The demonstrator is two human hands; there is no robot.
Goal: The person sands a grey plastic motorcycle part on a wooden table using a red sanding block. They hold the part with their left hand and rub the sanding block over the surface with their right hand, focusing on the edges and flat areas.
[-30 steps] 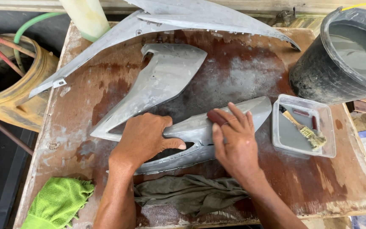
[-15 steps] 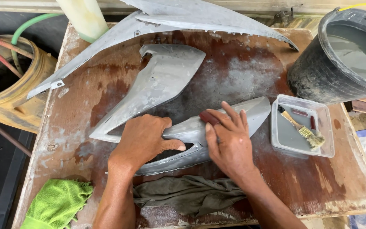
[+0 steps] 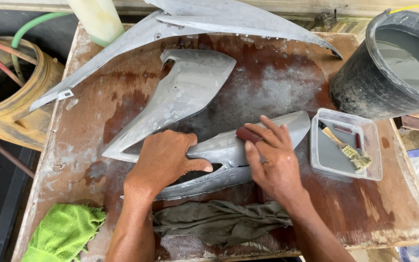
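1. Resting on a worn board [image 3: 122, 111], three grey panels fill most of its top; bare wood shows only at the left side and the lower right corner.
2. Board edges: bucket [image 3: 403, 63] of grey water stands off the right rear corner, just past the edge; yellow drum [image 3: 20, 106] with hoses sits off the left edge.
3. Tray [image 3: 328, 155], clear plastic, holds a brush [image 3: 347, 150] and sits just beside the near panel's right tip.
4. Green cloth [image 3: 64, 230] lies at the front left corner; a drab rag [image 3: 219, 221] lies along the front edge, touching the near panel's lower rim.
5. Near panel [image 3: 224, 150] lies crosswise at front centre, under both hands.
6. Left hand [image 3: 163, 160] is clamped over the panel's left part, fingers curled on its upper edge, thumb stretched along its face.
7. Right hand [image 3: 272, 160] lies flat with fingers spread, pressing a dark red pad [image 3: 247, 134] onto the panel's upper surface, right of centre.
8. Pad shows only at its left end, beyond the fingertips.
9. Middle panel [image 3: 185, 92] lies just behind the left hand; long panel [image 3: 209, 19] spans the rear edge.
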